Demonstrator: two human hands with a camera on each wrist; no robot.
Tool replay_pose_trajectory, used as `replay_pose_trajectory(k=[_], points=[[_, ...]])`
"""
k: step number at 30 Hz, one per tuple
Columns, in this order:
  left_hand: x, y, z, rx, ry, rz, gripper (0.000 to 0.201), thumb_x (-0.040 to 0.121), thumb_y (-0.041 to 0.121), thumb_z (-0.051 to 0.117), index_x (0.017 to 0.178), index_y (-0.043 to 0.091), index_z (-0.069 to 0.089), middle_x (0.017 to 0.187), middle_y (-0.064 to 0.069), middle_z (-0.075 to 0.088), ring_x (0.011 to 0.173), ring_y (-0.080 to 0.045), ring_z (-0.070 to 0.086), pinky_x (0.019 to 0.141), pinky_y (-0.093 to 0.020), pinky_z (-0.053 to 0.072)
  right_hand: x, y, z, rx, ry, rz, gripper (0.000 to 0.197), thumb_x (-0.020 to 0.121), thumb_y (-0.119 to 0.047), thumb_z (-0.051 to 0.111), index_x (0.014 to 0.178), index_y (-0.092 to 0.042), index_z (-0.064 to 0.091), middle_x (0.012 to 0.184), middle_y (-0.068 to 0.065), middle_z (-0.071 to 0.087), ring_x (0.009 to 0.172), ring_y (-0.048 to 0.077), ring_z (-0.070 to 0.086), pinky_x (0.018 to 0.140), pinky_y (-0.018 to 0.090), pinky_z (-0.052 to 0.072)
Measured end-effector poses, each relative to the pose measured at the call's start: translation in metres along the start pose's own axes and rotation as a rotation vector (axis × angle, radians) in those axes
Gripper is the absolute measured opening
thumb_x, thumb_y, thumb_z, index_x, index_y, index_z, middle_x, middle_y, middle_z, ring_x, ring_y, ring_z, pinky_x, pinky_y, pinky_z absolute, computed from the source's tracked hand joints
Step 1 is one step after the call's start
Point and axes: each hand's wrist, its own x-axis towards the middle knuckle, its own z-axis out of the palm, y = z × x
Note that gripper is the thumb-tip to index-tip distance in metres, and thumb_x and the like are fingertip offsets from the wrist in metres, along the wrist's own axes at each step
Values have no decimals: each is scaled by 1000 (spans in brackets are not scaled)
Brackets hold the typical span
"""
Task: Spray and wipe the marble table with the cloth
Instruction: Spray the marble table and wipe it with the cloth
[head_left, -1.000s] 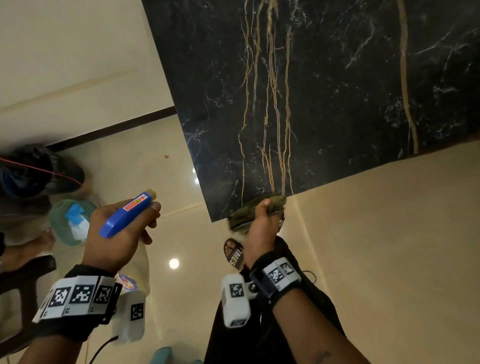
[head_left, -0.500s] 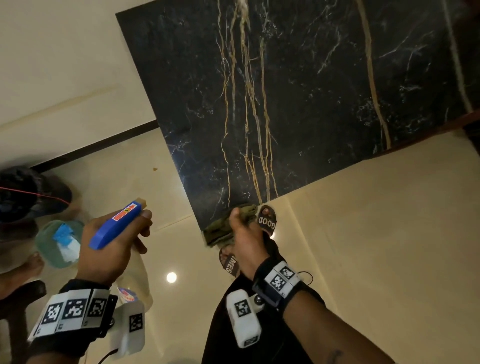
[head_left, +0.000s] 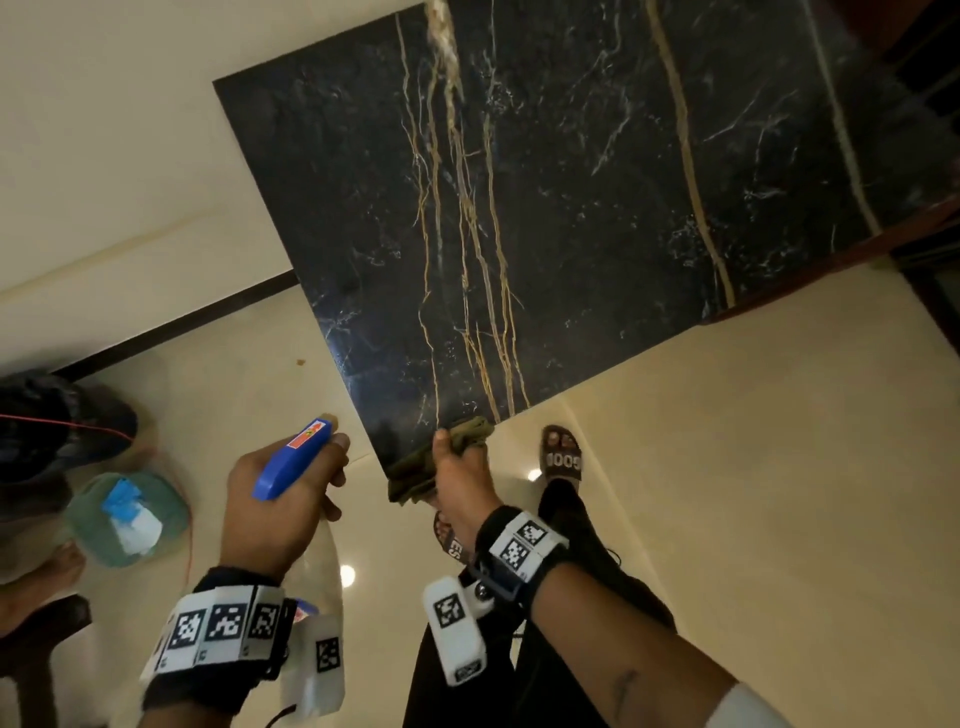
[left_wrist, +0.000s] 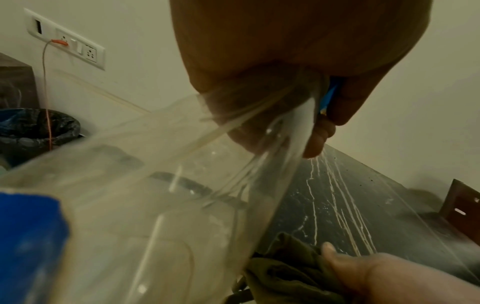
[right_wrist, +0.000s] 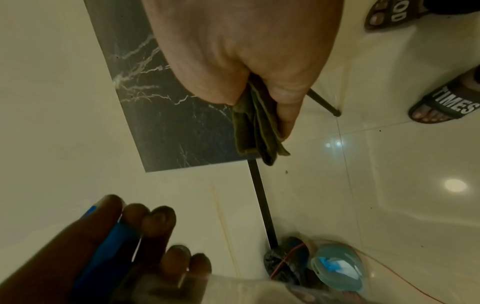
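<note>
Since the earlier frames, left hand (head_left: 280, 499) has carried the spray bottle (head_left: 293, 460) closer to the marble table (head_left: 571, 208)'s near corner; fingers curled round its blue head, nozzle toward 1 o'clock. Right hand (head_left: 462, 478) pinches the olive cloth (head_left: 421, 467), bunched at that corner, overhanging the edge.

Risks, as judgements: spray released from here may fall on the floor short of the slab; the overhanging cloth may slide off.

Count: one bottle, one cloth, one table, two sandals (head_left: 562, 456), one bin (left_wrist: 39, 131).
</note>
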Motion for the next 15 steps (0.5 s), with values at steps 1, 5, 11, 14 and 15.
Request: replay_pose_trajectory(k=[1, 5, 11, 14, 15], points=[[0, 2, 3, 6, -4, -9, 16, 98, 20, 70, 85, 11, 75, 67, -11, 67, 53, -34, 64, 52, -32, 54, 2, -6, -8, 20, 4, -9, 28, 106, -32, 47, 127, -14, 50, 113, 10, 69, 101, 24, 69, 81, 39, 60], [-5, 8, 16, 51, -53, -35, 23, 98, 19, 70, 77, 9, 74, 68, -6, 72, 49, -26, 64, 55, -34, 53, 22, -58, -73, 24, 206, -145, 25, 104, -34, 52, 123, -19, 54, 116, 10, 69, 105, 26, 68, 95, 52, 55], [-18, 21, 32, 97, -63, -31, 28, 98, 13, 68, 71, 9, 75, 73, -5, 75, 50, -28, 65, 54, -34, 55, 36, -97, -116, 41, 378, -245, 41, 103, -37, 52, 141, -25, 42, 130, -2, 57, 121, 23, 57, 109, 45, 44], [-24, 32, 47, 128, -79, -27, 29, 98, 14, 66, 71, 7, 74, 75, 1, 76, 52, -28, 66, 49, -21, 52, 29, -79, -95, -71, 351, -218, 39, 104, -41, 47, 139, -25, 37, 128, 2, 58, 115, 23, 58, 104, 39, 45], [-24, 35, 53, 138, -82, -27, 31, 99, 15, 65, 71, 8, 73, 75, 0, 76, 52, -29, 66, 49, -21, 52, 24, -74, -87, -56, 286, -171, 33, 105, -39, 46, 134, -26, 35, 121, 1, 59, 108, 21, 60, 98, 36, 47]])
